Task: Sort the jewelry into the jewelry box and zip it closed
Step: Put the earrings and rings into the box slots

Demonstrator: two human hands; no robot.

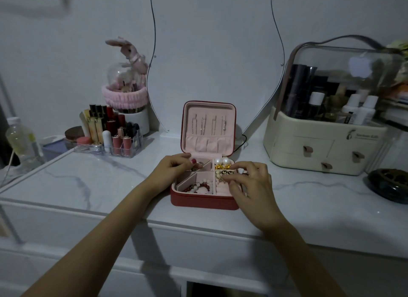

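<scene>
Both hands' curled fingers hide their grip inside the open jewelry box (204, 200): left hand (174, 167), right hand (249, 181).

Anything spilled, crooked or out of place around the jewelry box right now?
Nothing stands out. The jewelry box sits open and level, pieces lie inside its compartments, and both hands, left and right, work over it.

The right hand (249, 181) hides the jewelry box's (203, 200) right compartments.
</scene>
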